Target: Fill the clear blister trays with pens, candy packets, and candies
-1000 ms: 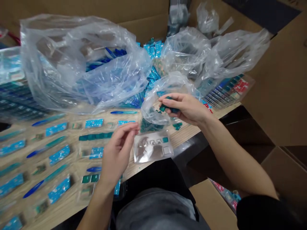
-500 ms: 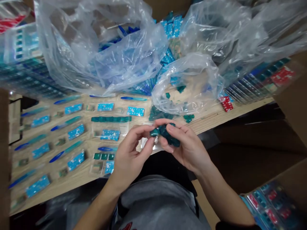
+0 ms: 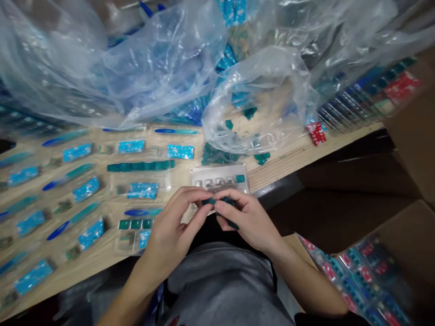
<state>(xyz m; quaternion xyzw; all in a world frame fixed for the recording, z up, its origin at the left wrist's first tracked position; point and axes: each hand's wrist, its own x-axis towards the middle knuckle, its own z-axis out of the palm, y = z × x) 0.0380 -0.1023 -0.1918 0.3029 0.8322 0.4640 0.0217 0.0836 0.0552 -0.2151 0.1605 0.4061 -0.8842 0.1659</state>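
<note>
My left hand (image 3: 180, 226) pinches a small dark teal block (image 3: 208, 201) between thumb and fingertips. Against it, my right hand (image 3: 246, 215) is closed around more dark teal blocks (image 3: 231, 222), partly hidden by its fingers. Just beyond my fingers lies a clear blister tray (image 3: 220, 171) with a row of square cells; one teal block (image 3: 240, 178) sits in its right end cell. To the left, a clear pack holds a long teal strip (image 3: 141, 166) and a blue patterned packet (image 3: 142, 190).
Several blister trays with blue pens (image 3: 73, 221) and blue packets (image 3: 91, 233) cover the table's left side. Large plastic bags (image 3: 163, 68) fill the back. Loose teal blocks (image 3: 217, 154) lie near a bag's mouth. A cardboard box (image 3: 414, 231) with filled packs stands at the lower right.
Both hands have come down closer to my body, still gripping teal blocks. The tray beneath them now shows more fully. The whole view has shifted slightly.
</note>
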